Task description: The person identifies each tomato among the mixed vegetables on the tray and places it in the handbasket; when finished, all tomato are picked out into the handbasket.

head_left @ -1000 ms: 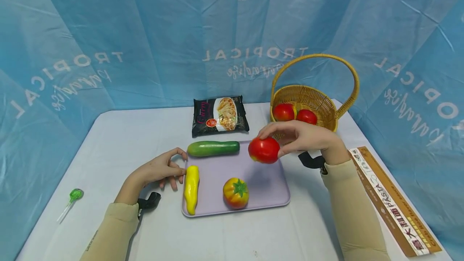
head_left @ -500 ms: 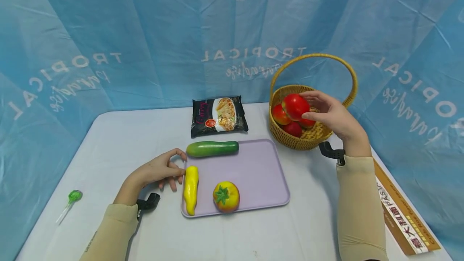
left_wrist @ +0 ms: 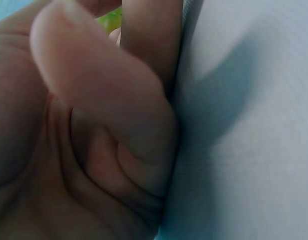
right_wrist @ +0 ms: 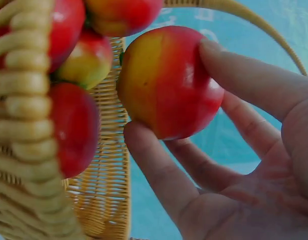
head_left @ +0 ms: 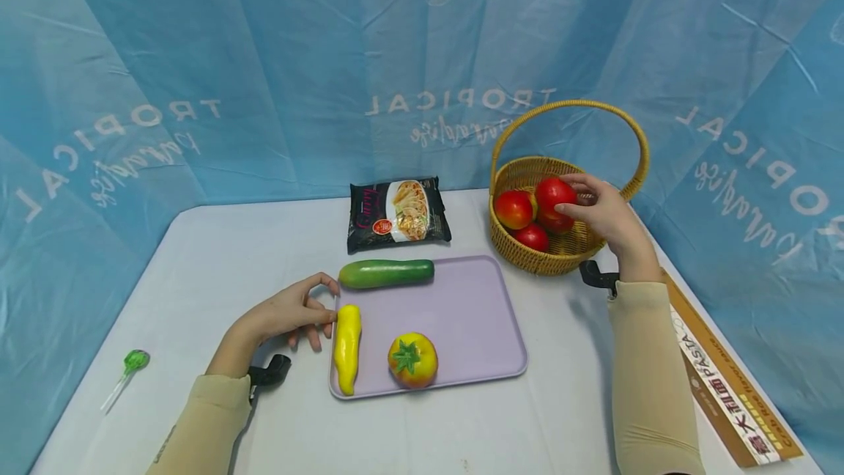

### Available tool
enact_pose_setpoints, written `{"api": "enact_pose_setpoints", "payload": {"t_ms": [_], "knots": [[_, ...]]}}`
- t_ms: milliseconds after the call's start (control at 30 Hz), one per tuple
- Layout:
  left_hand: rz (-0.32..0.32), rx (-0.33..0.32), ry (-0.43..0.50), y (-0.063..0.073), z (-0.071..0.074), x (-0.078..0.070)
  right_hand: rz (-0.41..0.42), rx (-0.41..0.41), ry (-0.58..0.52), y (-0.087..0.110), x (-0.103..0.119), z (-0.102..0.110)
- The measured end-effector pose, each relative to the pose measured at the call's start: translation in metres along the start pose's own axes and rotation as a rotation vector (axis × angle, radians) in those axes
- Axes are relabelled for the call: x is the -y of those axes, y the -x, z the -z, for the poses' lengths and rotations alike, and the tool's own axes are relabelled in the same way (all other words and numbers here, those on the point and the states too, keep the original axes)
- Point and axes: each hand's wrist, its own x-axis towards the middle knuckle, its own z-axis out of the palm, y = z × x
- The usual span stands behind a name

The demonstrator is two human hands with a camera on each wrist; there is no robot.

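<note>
My right hand (head_left: pixel 603 215) grips a red-and-yellow tomato (right_wrist: pixel 169 82) between thumb and fingertips, over the inside of a woven basket (head_left: pixel 543 262). Several other red tomatoes (head_left: pixel 516 209) lie in that basket, close against the held one in the head view. My left hand (head_left: pixel 283 317) rests at the left edge of a lilac tray (head_left: pixel 461 314), index finger and thumb apart and touching or close to its rim. On the tray are a green cucumber (head_left: pixel 387 273), a long yellow vegetable (head_left: pixel 346 349) and a yellow-red tomato (head_left: pixel 413 362) with a green leafy top.
A black noodle packet (head_left: pixel 398 215) lies behind the tray. At the far left is a green lollipop (head_left: pixel 135 361). A long brown pasta box (head_left: pixel 732 380) lies along the right edge. The basket's tall handle (head_left: pixel 570 103) arches above it; blue cloth hangs behind.
My right hand has carried its tomato from above the tray to the right and back, down into the basket. The tomato on the tray has rolled slightly left. The left hand stays put.
</note>
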Motion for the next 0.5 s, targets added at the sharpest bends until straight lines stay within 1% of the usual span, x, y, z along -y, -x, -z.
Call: {"api": "enact_pose_setpoints", "payload": {"t_ms": [100,233,367,500], "knots": [[-0.001,0.002,-0.004,0.000,0.000,0.001,-0.016,0.005,0.035,-0.003,-0.003,-0.003],[-0.004,0.003,-0.002,0.000,0.000,0.002,-0.015,0.028,0.049,-0.005,-0.005,-0.007],[-0.007,0.003,0.001,0.000,0.000,0.001,-0.013,0.060,0.080,-0.007,-0.005,-0.011],[-0.009,0.004,-0.001,0.000,0.000,0.001,-0.031,0.068,0.111,-0.008,-0.004,-0.012]]}}
